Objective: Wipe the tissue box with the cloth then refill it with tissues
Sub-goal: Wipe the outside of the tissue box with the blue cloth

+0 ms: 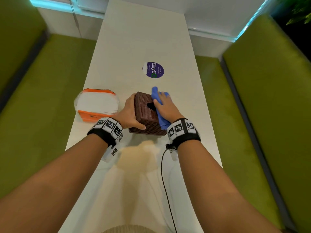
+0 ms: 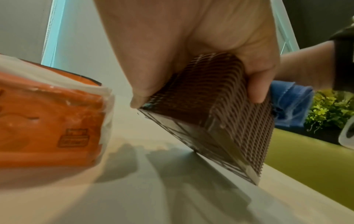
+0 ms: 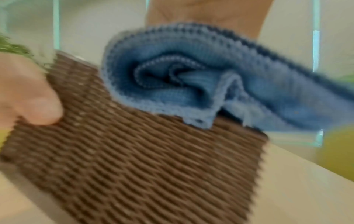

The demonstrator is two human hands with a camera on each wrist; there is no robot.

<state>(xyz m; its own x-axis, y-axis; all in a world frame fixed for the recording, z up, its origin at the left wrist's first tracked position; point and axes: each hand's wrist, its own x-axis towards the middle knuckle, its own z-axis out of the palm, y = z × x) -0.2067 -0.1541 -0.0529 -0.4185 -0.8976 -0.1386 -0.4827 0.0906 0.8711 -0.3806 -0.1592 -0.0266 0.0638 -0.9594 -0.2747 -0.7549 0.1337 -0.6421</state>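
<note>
1. Left hand grips the tissue box, thumb curled on its near face.
2. Left-wrist view shows the box tilted, left side raised, one bottom edge on the table.
3. Right hand presses the cloth flat-fingered along the box's right top edge.
4. Tissue pack lies just left; bare tabletop extends beyond the sticker.

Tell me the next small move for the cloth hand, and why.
Probably draw the blue cloth along the tissue box top toward its near edge: the right hand presses it there while the left hand grips the tilted box.
</note>
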